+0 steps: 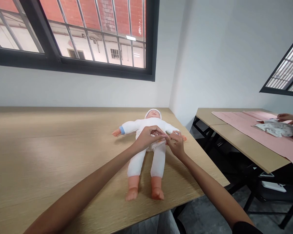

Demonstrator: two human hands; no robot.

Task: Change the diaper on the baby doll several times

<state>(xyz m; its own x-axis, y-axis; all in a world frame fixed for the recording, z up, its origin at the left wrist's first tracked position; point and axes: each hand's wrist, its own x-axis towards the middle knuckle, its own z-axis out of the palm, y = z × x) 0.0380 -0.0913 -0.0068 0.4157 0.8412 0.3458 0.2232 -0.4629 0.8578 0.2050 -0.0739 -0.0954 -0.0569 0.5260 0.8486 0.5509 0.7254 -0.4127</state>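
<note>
Your left hand (148,138) and right hand (176,143) meet over the doll's middle, their fingertips close together, a little toward the doll's left side. The fingers of both hands are bent, with the thumbs reaching inward; whether they pinch a bit of clothing or nothing, you cannot tell from this view.

The doll (150,123) lies on its back on the tabletop (51,146), under your hands, its head toward the wall (88,91) and its feet (132,191) toward you. Its arms are spread out to either side and its legs are slightly apart. It wears white clothes and a white cap (149,112), with a blue cuff (122,130) at its right wrist; its feet are bare.

Over to your right, well apart from your hands, a second table (236,142) bears a pink cloth (244,125). A patterned cloth (277,128) lies bunched on it, and another person's hand (289,118) is at that bunched cloth. Below that table there is a white object (273,186) on a dark chair (280,196)
</note>
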